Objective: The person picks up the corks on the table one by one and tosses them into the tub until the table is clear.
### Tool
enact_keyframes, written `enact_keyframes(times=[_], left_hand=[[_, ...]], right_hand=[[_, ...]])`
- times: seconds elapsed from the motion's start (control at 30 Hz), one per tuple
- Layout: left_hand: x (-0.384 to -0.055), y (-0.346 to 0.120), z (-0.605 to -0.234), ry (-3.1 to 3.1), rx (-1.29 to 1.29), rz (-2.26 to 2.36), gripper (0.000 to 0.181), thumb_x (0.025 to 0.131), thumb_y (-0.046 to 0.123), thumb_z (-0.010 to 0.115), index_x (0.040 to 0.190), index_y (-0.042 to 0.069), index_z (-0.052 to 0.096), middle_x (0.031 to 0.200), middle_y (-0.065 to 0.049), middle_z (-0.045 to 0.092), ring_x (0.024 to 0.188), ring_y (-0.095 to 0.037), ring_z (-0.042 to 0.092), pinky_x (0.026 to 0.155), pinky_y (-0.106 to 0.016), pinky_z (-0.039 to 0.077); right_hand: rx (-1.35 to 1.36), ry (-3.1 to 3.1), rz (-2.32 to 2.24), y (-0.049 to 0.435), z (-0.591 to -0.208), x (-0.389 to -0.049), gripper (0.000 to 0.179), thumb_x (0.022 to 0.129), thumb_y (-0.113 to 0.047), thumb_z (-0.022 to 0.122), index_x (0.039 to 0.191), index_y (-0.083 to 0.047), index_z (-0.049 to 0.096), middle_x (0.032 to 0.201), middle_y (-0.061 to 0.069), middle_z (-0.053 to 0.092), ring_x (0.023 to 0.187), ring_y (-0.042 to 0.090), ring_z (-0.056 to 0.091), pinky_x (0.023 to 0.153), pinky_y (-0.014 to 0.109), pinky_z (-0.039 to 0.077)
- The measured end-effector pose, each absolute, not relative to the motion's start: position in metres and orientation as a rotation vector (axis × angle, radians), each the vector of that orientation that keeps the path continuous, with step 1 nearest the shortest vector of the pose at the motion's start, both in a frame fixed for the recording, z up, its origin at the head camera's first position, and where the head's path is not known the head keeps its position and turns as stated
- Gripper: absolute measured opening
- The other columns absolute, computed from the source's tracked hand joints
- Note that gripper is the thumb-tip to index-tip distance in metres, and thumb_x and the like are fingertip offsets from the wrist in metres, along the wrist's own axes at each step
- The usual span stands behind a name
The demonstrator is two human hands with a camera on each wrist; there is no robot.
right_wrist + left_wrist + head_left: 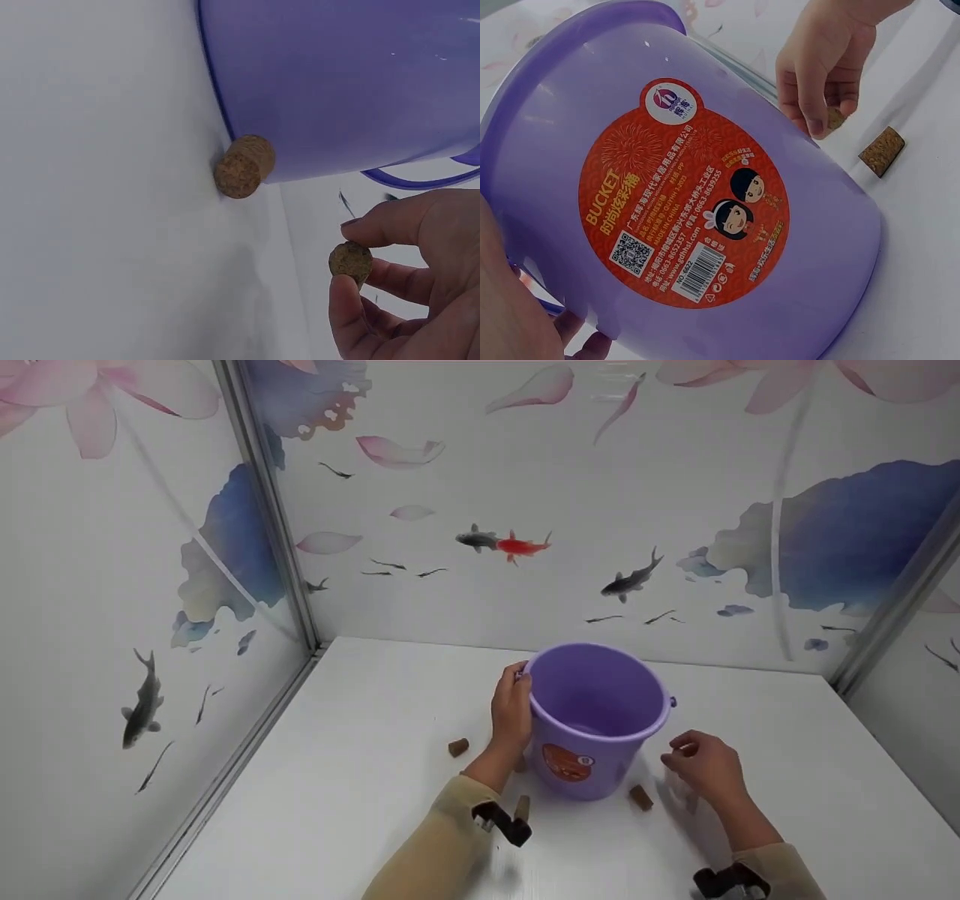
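Observation:
A purple bucket (619,761) with a round red label (682,195) stands on the white table, its mouth tipped slightly toward the head camera. My left hand (513,709) grips its left side just under the rim. To the right of the bucket, my right hand (709,769) pinches a small brown cork (351,262) between thumb and fingers, apart from the bucket. Another cork (641,798) lies on the table by the bucket's lower right side. In the right wrist view, that lying cork (244,169) appears close to the bucket's base.
One cork (458,747) lies left of my left hand, and another (523,808) shows beside the left wrist's black camera mount (502,823). White panels (420,607) printed with fish and petals enclose the table at the back and sides.

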State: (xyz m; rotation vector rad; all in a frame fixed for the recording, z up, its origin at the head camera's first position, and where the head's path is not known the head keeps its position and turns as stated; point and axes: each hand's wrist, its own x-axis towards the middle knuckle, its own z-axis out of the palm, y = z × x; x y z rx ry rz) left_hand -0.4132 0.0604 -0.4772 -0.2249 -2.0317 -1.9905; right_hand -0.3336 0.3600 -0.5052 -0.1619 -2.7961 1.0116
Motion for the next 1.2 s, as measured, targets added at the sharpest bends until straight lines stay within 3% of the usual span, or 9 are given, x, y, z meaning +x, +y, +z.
enact_keyframes(times=[0.4, 1.2], left_hand=[[-0.414, 0.053, -0.477, -2.045, -0.24, -2.0, 0.043, 0.108, 0.03, 0.039, 0.141, 0.014, 0.062, 0.145, -0.008, 0.065, 0.136, -0.028, 0.06, 0.116, -0.049, 0.048], [-0.412, 0.062, -0.477, -2.058, -0.213, -1.987, 0.043, 0.108, 0.029, 0.041, 0.141, 0.012, 0.063, 0.146, -0.009, 0.065, 0.138, -0.029, 0.059, 0.118, -0.049, 0.047]], right_hand=[[-0.266, -2.727, 1.133, 0.365, -0.483, -0.338, 0.044, 0.096, -0.028, 0.073, 0.126, 0.004, 0.067, 0.119, 0.028, 0.072, 0.089, 0.024, 0.076, 0.069, 0.028, 0.056], [-0.397, -2.569, 1.124, 0.373, -0.443, -0.323, 0.043, 0.099, -0.032, 0.07, 0.129, -0.001, 0.068, 0.129, 0.026, 0.068, 0.095, 0.025, 0.075, 0.071, 0.028, 0.053]])
